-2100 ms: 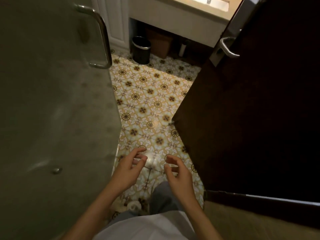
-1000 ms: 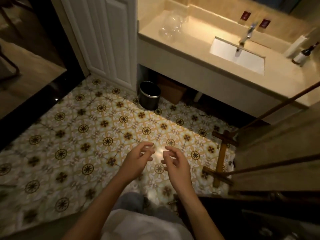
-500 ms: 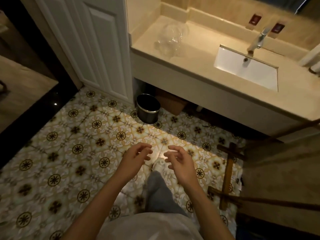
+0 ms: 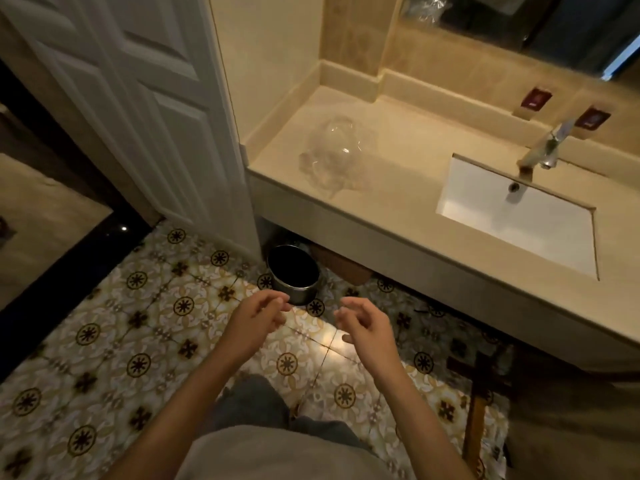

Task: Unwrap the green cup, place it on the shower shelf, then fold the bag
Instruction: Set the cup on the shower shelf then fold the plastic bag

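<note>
At lower centre of the head view, the left hand [image 4: 255, 322] and right hand [image 4: 367, 326] hang loosely curled, holding nothing. Upper centre, the clear bag [image 4: 333, 154] lies crumpled on the counter [image 4: 408, 216]. No cup is visible; judged remaining: folding the bag.

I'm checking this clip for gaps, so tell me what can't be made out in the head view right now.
- Green cup and shower shelf: not in frame.
- Bag on the counter: clear and crumpled; contents and folds unreadable.
- Space under the counter: dark; the brown thing behind the bin is half hidden.
- Mirror: cut off by the top edge.
- Right hand: thumb mostly hidden.
</note>
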